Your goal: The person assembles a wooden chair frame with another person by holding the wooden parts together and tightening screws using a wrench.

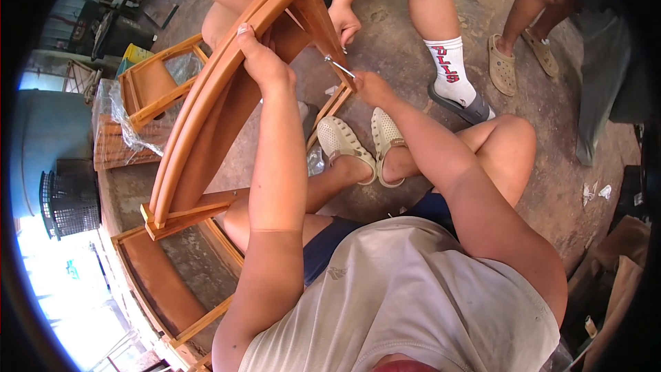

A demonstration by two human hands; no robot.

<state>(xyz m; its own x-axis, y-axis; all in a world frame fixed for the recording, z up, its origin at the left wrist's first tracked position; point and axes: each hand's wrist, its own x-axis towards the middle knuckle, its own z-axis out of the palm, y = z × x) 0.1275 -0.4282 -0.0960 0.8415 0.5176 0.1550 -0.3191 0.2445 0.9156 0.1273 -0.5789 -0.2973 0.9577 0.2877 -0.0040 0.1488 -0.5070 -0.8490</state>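
Note:
A curved wooden furniture frame [180,141] with brown panels stands tilted in front of me. My left hand [267,62] is closed round its upper curved rail, the thumb lying on the outer side. My right hand [372,88] is closed on a slim silver tool [339,65] with a small rounded head, whose exact kind I cannot make out. That tool lies against the lower end of the frame's right-hand slat [315,17]. Just above it is a co-worker's hand [345,25], fingers curled beside the slat.
Another wooden frame [158,86], partly in clear plastic, sits at the left. A third frame [148,275] lies at the lower left. A blue drum [51,138] and black basket [67,200] stand far left. The co-worker's sandalled foot [460,100] and another person's clogs [501,69] are ahead.

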